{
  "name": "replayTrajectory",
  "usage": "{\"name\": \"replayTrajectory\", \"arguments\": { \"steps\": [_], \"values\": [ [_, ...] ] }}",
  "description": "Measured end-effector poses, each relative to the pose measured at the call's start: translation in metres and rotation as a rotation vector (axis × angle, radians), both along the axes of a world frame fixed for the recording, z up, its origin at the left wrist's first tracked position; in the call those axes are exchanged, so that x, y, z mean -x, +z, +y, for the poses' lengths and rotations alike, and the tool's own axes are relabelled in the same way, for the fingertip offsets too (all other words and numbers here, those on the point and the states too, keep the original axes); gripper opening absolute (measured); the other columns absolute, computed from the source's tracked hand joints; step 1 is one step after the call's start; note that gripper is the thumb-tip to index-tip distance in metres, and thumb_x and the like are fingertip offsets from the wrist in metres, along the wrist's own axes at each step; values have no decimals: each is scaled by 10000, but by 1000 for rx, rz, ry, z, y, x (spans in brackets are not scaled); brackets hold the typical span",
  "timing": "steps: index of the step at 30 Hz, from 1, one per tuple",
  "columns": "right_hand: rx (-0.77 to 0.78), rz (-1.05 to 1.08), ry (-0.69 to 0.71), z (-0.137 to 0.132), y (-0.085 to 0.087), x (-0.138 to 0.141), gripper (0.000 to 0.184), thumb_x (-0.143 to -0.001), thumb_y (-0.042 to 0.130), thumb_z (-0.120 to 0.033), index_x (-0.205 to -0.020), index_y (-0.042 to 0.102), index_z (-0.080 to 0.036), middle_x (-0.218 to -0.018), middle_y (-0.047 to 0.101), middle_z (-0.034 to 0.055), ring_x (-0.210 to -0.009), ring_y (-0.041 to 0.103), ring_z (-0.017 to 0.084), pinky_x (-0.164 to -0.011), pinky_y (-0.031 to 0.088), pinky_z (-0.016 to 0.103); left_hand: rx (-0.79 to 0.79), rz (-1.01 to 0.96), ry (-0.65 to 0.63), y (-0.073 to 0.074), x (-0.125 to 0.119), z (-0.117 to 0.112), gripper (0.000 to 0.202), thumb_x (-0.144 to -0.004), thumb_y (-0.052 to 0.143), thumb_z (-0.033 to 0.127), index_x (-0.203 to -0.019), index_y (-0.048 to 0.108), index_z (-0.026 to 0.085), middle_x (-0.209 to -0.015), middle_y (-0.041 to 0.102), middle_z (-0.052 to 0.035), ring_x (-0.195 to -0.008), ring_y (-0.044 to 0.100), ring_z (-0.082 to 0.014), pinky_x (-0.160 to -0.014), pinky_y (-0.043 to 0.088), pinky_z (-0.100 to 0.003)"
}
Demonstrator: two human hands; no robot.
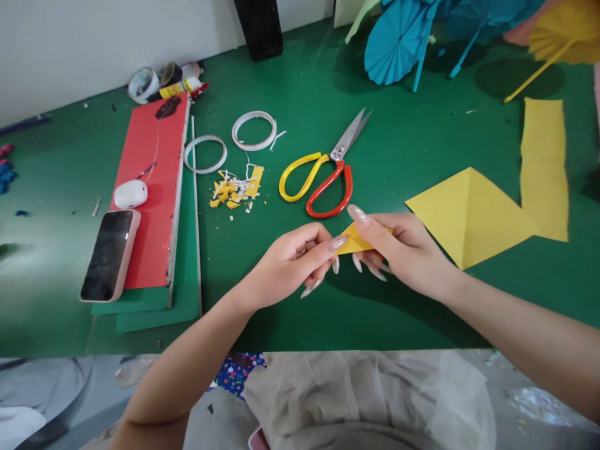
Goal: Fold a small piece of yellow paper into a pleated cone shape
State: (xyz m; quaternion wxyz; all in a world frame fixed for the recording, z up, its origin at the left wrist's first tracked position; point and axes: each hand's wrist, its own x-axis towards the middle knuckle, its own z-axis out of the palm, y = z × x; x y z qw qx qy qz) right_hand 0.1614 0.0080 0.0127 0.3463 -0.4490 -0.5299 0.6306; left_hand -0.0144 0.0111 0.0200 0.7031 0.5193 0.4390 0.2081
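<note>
Between both hands is a small folded piece of yellow paper, held above the green table. My left hand pinches its left end between thumb and fingers. On its right part, my right hand grips with the thumb on top and the fingers beneath. Just beyond the hands lie scissors with one yellow and one red handle, their blades slightly apart. A creased yellow paper square lies beside my right wrist, and a yellow paper strip lies past it.
Two tape rolls lie near yellow and white paper scraps. At the left, a phone and a white earbud case rest on a red board. Blue paper umbrellas and a yellow one stand at the back right.
</note>
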Motion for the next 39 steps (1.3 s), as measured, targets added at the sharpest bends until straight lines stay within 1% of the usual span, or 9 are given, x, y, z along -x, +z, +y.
{"name": "replayTrajectory", "arguments": {
  "steps": [5,7,9,13,16,22,32,36,39],
  "values": [
    [-50,-5,-36,0,0,-1,497,-887,489,-513,-525,508,-171,-402,409,-50,-308,363,47,-311,269,199,25,-57,3,0,0,0,280,-895,502,374,-707,462,171,-504,457,62,-432,438,-49,-411,367,-153],
    [-68,-30,-71,0,0,-2,479,-880,509,-502,-531,515,-175,-402,411,-48,-311,367,51,-315,275,203,47,-69,6,0,1,1,286,-916,461,362,-706,466,168,-507,452,58,-439,440,-51,-409,370,-152],
    [-83,-59,-99,-1,0,-4,471,-880,508,-503,-535,518,-182,-398,410,-45,-312,369,57,-320,280,211,52,-67,19,1,1,3,289,-915,464,358,-698,460,167,-501,449,59,-431,428,-49,-400,362,-150],
    [-131,-109,-78,-2,0,-5,481,-893,478,-506,-528,500,-194,-401,408,-37,-325,372,67,-337,289,227,11,-44,32,0,1,3,317,-897,487,410,-694,450,169,-500,459,59,-424,427,-46,-396,351,-151],
    [-165,-133,-58,-3,-1,-5,463,-898,480,-493,-547,519,-194,-412,407,-37,-339,372,70,-349,289,232,-34,-11,22,-2,0,1,325,-897,486,421,-695,445,170,-493,460,61,-417,434,-43,-397,348,-150],
    [-109,-101,-60,-2,-1,-3,484,-896,470,-505,-532,506,-188,-406,410,-40,-326,384,65,-342,290,223,-168,49,10,-5,1,-2,296,-907,470,407,-725,450,175,-528,470,58,-436,458,-50,-442,397,-167],
    [-117,-68,-78,-1,-2,-3,497,-904,474,-487,-513,505,-182,-383,375,-57,-311,370,49,-330,287,193,-207,67,-22,-4,2,-3,250,-928,440,368,-756,436,187,-571,464,60,-470,440,-50,-464,399,-160],
    [-110,-96,-95,-2,-1,-3,512,-895,465,-518,-505,512,-190,-371,377,-50,-299,367,57,-321,286,207,-173,16,-32,-3,2,-2,229,-938,427,343,-771,431,187,-592,458,55,-489,440,-54,-472,397,-167],
    [-112,-111,-143,-2,2,-3,517,-882,479,-532,-491,496,-194,-365,385,-44,-298,371,63,-318,303,213,-166,-34,-48,-3,4,0,206,-950,402,321,-800,444,186,-597,447,52,-500,442,-58,-470,389,-167]
  ]
}}
